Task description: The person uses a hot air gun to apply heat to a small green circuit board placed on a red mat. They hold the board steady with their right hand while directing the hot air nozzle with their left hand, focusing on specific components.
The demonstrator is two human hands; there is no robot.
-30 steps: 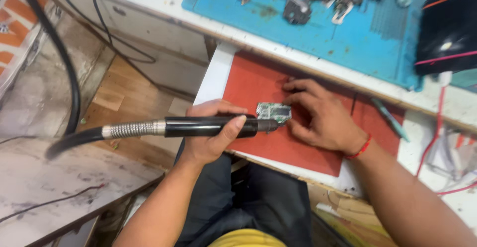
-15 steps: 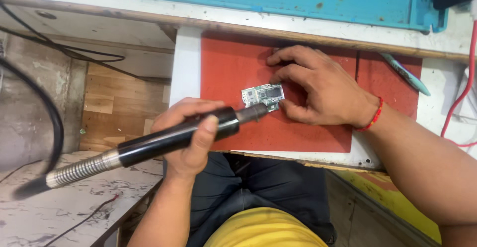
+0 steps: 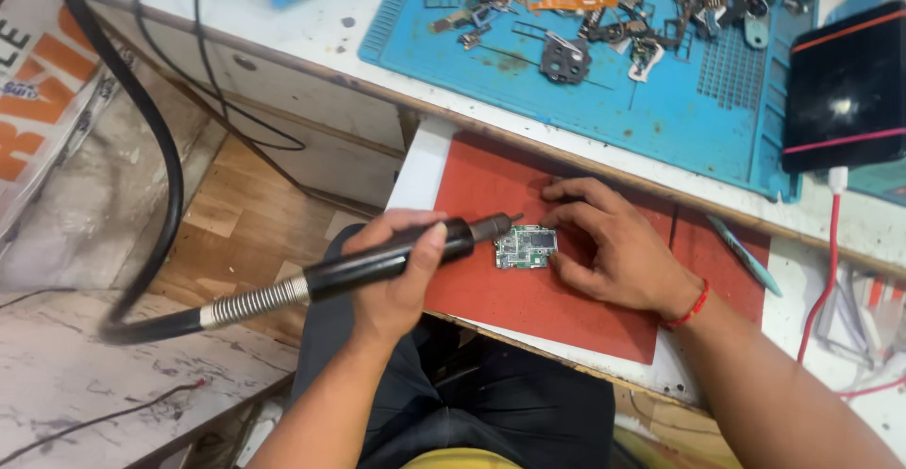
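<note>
- The left hand [image 3: 396, 276] has its grip clamped on a black tool [image 3: 377, 263], tip near the circuit board [image 3: 526, 246].
- The right hand [image 3: 618, 247], fingers spread, pins the board on the red mat [image 3: 491, 186] at the worktop's near edge.

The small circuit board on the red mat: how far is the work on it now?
Done: the bare circuit board lies on the red mat, and loose parts sit on the blue mat. In hand: the left hand holds the black hose-fed handpiece, nozzle at the board's edge; the right hand steadies it. Left: the board remains unassembled.
</note>
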